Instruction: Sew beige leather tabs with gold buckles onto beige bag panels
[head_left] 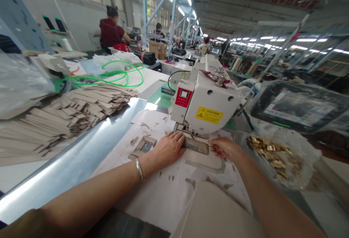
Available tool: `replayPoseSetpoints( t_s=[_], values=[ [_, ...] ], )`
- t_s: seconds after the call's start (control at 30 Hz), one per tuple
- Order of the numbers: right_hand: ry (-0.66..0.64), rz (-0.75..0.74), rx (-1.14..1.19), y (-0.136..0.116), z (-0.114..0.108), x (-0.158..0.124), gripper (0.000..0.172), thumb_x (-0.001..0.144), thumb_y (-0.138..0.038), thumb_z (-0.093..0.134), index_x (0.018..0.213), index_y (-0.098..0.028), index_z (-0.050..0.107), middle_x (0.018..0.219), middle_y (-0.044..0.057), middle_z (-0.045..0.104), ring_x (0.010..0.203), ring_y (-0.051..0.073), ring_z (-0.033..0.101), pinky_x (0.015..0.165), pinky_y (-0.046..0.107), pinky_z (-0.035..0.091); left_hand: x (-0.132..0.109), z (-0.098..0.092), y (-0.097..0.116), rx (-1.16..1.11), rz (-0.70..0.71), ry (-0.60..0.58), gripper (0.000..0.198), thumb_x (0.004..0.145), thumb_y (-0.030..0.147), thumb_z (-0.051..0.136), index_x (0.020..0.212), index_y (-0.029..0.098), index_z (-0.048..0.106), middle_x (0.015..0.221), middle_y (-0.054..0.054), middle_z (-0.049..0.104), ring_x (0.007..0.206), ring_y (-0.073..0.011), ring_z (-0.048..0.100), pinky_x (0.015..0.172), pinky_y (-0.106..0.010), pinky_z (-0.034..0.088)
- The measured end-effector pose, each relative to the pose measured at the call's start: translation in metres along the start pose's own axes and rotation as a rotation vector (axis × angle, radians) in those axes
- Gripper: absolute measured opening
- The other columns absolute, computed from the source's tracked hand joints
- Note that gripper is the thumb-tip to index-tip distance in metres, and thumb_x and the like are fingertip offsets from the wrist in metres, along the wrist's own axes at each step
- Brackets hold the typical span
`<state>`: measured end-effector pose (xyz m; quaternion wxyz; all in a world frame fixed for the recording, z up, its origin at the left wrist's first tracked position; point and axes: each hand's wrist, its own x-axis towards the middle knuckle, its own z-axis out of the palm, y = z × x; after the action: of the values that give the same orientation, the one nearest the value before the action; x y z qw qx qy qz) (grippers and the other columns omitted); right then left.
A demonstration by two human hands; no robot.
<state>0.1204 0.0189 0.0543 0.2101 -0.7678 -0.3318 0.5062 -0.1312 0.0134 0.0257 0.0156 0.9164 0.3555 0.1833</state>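
The brown plate (201, 147) runs lengthwise from the left hand (172, 145), flattened, fingers together, toward the right hand (223, 148), pinching perhaps a metal pin (210, 142).

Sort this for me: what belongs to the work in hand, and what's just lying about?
Apparently in use:
left hand, at the left end of the rectangular plate
right hand, at its right edge
white sewing machine
probably the beige strips

Probably just lying about:
green tubing
cardboard box

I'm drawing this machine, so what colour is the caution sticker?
The sticker is yellow with dark print, clearest in the head view.
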Motion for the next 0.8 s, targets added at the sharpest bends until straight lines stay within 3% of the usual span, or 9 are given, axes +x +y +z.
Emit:
replayPoseSetpoints(
  t_s=[0.13, 0.37, 0.5, 0.63, 0.8],
  values=[
    [0.005, 0.001, 0.014, 0.011, -0.015, 0.002, 0.015, 0.09, -0.02, 0.056, 0.075, -0.015, 0.056, 0.052, -0.001, 0.06, 0.037, 0.007, 0.052, 0.041, 0.018, 0.041, 0.004, 0.007, 0.011, -0.022, 0.039, -0.041, 0.026, 0.095, 0.025, 0.051, 0.118, 0.014, 0.055, 0.131, -0.012, 0.058, 0.124, -0.0225, 0.054, 0.113, -0.039, 0.034],
    [0.046, 0.005, 0.03, 0.029, -0.042, 0.004, 0.013, 0.089, -0.021, 0.057, 0.078, -0.015, 0.056, 0.055, -0.001, 0.062, 0.04, 0.008, 0.055, 0.046, 0.02, 0.045, -0.004, 0.01, 0.039, -0.068, 0.159, -0.084, 0.041, 0.096, 0.017, 0.044, 0.135, 0.009, 0.045, 0.143, -0.015, 0.049, 0.131, -0.0235, 0.048, 0.116, -0.04, 0.031],
    [0.076, -0.006, 0.039, 0.039, -0.055, 0.004, 0.011, 0.089, -0.02, 0.058, 0.079, -0.015, 0.057, 0.057, -0.001, 0.063, 0.042, 0.009, 0.057, 0.047, 0.021, 0.046, -0.002, 0.0, 0.057, -0.131, 0.178, -0.088, 0.036, 0.095, 0.019, 0.047, 0.13, 0.009, 0.05, 0.135, -0.015, 0.056, 0.125, -0.0238, 0.053, 0.114, -0.04, 0.034],
    [0.079, -0.051, 0.066, 0.043, -0.059, -0.001, 0.009, 0.087, -0.019, 0.061, 0.08, -0.014, 0.058, 0.059, 0.0, 0.065, 0.044, 0.01, 0.058, 0.048, 0.021, 0.046, 0.0, -0.012, 0.078, -0.173, 0.168, -0.129, 0.024, 0.096, 0.026, 0.048, 0.113, 0.012, 0.058, 0.113, -0.012, 0.064, 0.109, -0.0249, 0.06, 0.106, -0.042, 0.042],
    [0.111, -0.115, 0.07, 0.042, -0.056, -0.006, 0.009, 0.085, -0.015, 0.062, 0.077, -0.013, 0.059, 0.057, 0.001, 0.065, 0.043, 0.01, 0.058, 0.047, 0.02, 0.047, 0.003, -0.023, 0.103, -0.292, 0.209, -0.265, 0.039, 0.092, 0.039, 0.057, 0.118, 0.011, 0.057, 0.112, -0.013, 0.061, 0.103, -0.0254, 0.06, 0.094, -0.035, 0.05]
  ],
)
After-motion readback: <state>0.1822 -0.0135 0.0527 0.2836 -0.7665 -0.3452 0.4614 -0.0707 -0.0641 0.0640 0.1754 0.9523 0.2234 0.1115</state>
